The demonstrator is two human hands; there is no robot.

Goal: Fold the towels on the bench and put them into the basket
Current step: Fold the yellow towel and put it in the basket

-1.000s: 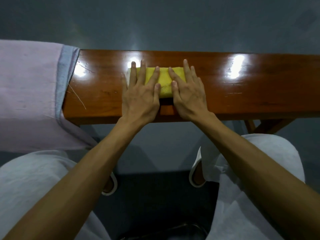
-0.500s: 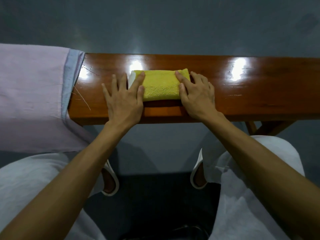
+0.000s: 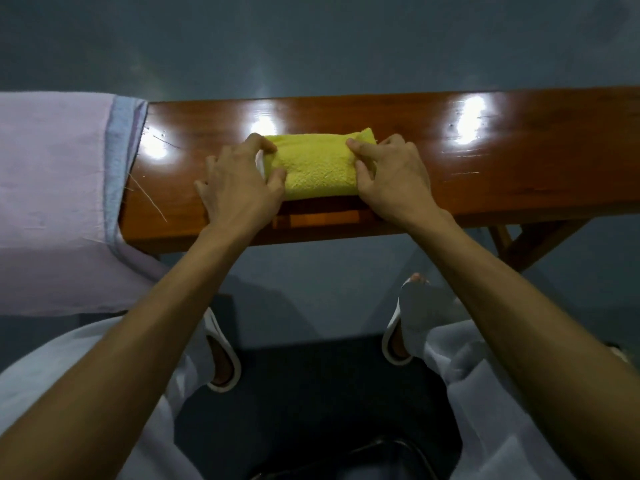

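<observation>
We have the yellow towel (image 3: 317, 164) folded into a small block, lying mid-counter (image 3: 519, 150) near the front edge. Our left hand (image 3: 239, 183) clamps its left end and our right hand (image 3: 394, 178) its right end, fingers and thumbs curled around it. Folding looks done, so we judge this the pick-up. Next we lift it level, so the folds hold, and carry it to the basket, which we cannot make out here.

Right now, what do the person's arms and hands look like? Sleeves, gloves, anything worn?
The left forearm and right forearm are bare to the frame edge; no sleeves show. The left hand and right hand have no gloves, and no ring, watch or band is visible. Lower down are pale loose trousers and white open-toed slippers.
</observation>
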